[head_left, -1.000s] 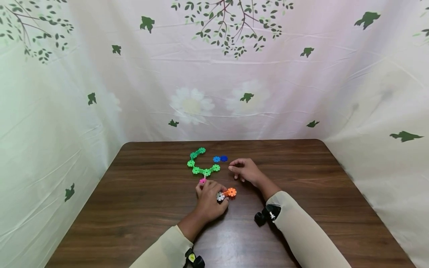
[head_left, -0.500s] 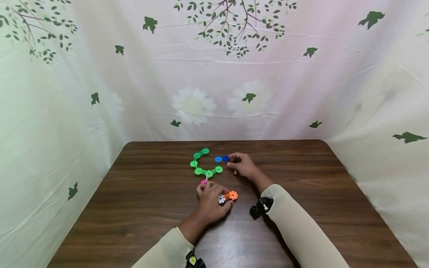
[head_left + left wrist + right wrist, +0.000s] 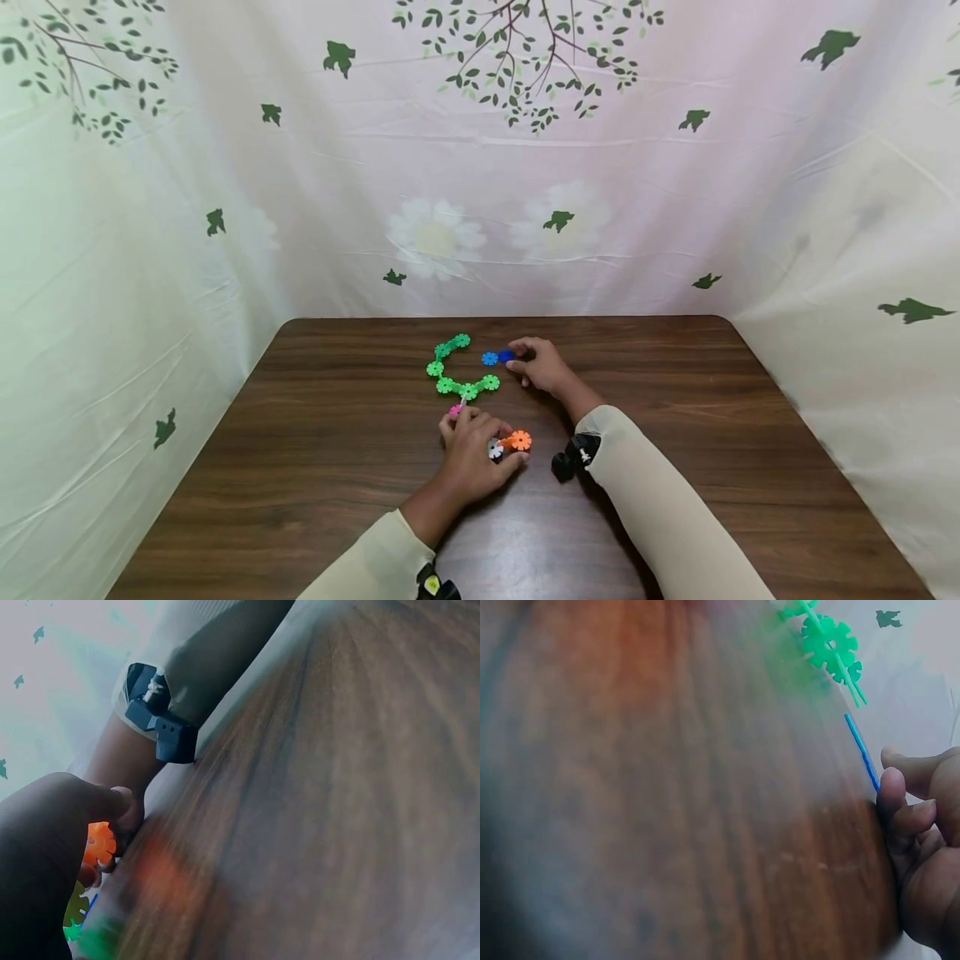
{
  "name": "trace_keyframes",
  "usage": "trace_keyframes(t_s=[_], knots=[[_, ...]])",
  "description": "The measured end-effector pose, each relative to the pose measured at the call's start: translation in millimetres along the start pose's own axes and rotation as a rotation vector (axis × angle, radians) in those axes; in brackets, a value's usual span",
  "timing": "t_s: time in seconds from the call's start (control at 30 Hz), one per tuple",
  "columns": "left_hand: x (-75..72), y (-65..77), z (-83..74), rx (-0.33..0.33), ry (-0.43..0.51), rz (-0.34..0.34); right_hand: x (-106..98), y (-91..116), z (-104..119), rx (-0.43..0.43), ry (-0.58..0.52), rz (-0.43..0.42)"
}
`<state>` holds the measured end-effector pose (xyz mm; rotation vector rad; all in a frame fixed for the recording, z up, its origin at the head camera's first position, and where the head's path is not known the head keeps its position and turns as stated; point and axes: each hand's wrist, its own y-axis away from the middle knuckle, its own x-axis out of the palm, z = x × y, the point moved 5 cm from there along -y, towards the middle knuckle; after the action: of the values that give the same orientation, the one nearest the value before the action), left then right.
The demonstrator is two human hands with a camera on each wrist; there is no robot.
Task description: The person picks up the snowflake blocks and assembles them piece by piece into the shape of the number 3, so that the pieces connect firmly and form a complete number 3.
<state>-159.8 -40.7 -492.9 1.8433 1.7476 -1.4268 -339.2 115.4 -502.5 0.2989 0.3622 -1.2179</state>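
Note:
Several plastic snowflake discs are joined in an arc on the table. Green discs [image 3: 436, 368] form its far part, with a pink disc [image 3: 456, 410] below them. My left hand [image 3: 474, 454] grips the near part, its fingers covering some of it. A white disc [image 3: 496, 448] shows between thumb and fingers, and an orange disc [image 3: 521, 440] juts out to the right. Beyond the green discs, a light blue disc [image 3: 490, 358] is joined to a dark blue disc [image 3: 506, 356]. My right hand [image 3: 543, 367] has thumb and forefinger around the dark blue disc's right edge.
The brown wooden table [image 3: 315, 467] has a far edge just behind the discs. A white curtain [image 3: 480, 167] with printed leaves and flowers hangs behind and on both sides. A black wrist camera [image 3: 576, 456] sits on the right sleeve.
My right hand has moved left and away from me to the dark blue disc, its fingers closing around it. My left thumb has spread slightly toward the orange disc. The discs lie about as before.

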Motion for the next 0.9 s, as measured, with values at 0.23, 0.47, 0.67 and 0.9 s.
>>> trace_keyframes(t_s=[0.23,0.47,0.67,0.9], knots=[[-1.7,0.4,-0.4,-0.009,0.009,0.002,0.5,-3.2,1.1,0.035,0.013,0.005],[-1.6,1.1,-0.1,-0.016,0.011,0.016,1.7,-5.1,1.5,0.035,0.13,0.004],[-1.3,1.1,-0.7,0.007,-0.005,-0.017,1.3,-3.8,2.7,0.024,0.156,-0.004],[-2.0,1.6,-1.2,0.02,-0.008,-0.047,-0.5,4.3,0.7,0.04,0.079,0.02]])
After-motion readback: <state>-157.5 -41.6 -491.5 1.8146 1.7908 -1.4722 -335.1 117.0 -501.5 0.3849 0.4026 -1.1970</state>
